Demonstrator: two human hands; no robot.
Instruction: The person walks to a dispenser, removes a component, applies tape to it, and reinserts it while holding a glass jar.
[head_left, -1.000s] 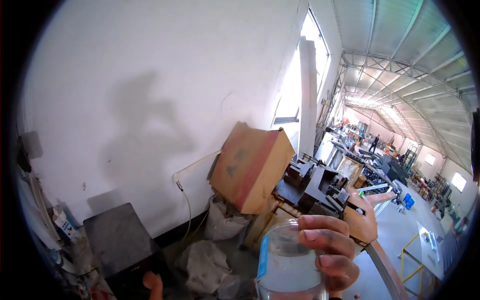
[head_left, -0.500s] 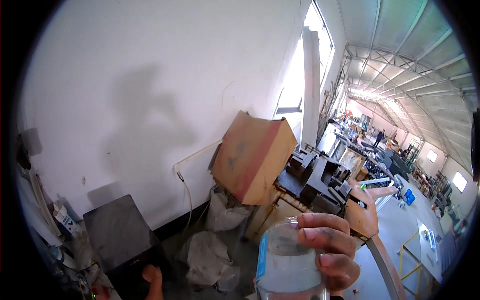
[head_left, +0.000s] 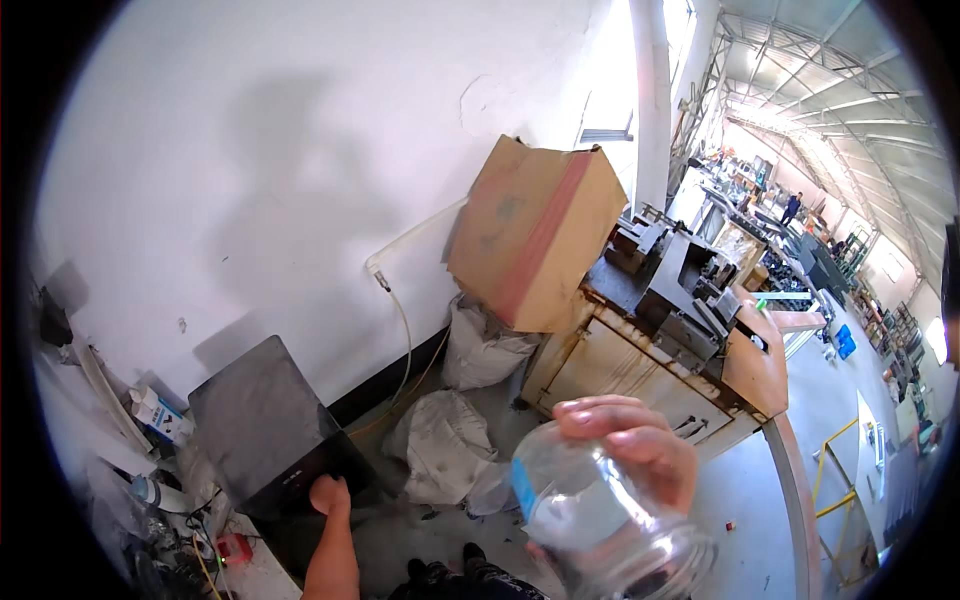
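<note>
My right hand [head_left: 640,445] grips a clear jar [head_left: 585,500] with a blue label on its side. The jar is tilted, its base toward the upper left and its ringed mouth toward the lower right. At lower left, my left hand [head_left: 328,493] rests against the front of a black box-shaped appliance [head_left: 262,420]; its fingers are hidden on the far side, so what they hold, if anything, does not show.
A brown cardboard box [head_left: 530,235] leans beside a rusty cabinet [head_left: 620,370] carrying metal parts. White sacks [head_left: 445,450] sit on the floor between appliance and cabinet. A pale hose [head_left: 403,330] hangs from the wall. Far right, a person [head_left: 792,207] stands in the workshop.
The view has tipped downward, showing more floor and my feet. The jar has turned so its mouth now shows at lower right. My left hand stays at the black appliance.
</note>
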